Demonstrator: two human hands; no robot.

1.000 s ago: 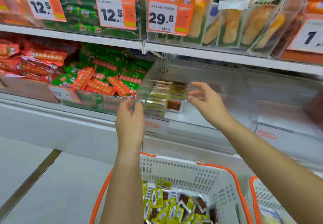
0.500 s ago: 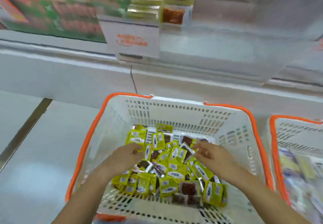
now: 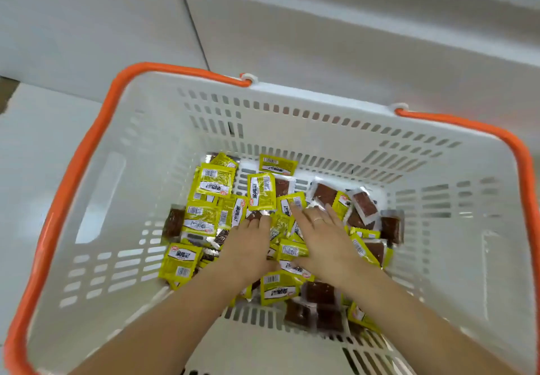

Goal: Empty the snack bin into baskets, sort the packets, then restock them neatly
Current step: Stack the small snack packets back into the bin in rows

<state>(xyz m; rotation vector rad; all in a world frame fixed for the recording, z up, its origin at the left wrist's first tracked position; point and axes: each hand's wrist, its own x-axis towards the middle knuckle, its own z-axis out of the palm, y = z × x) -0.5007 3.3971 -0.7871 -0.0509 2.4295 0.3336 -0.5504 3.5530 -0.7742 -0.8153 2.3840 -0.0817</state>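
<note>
Yellow and brown foil snack packets [image 3: 214,183] are lying heaped in the white slotted plastic basket [image 3: 455,228] with orange handles [image 3: 87,152]. Left hand [image 3: 248,246] fingers are curling onto packets; right hand [image 3: 324,237] fingers are spreading flat across them.

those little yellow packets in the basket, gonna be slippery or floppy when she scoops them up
Probably slippery: the yellow packets look glossy and lie loosely overlapped in the basket, so they should slide over each other. Likely light and slightly flexible, being small, flat sealed pouches. The left hand and right hand may drop a few.
</note>
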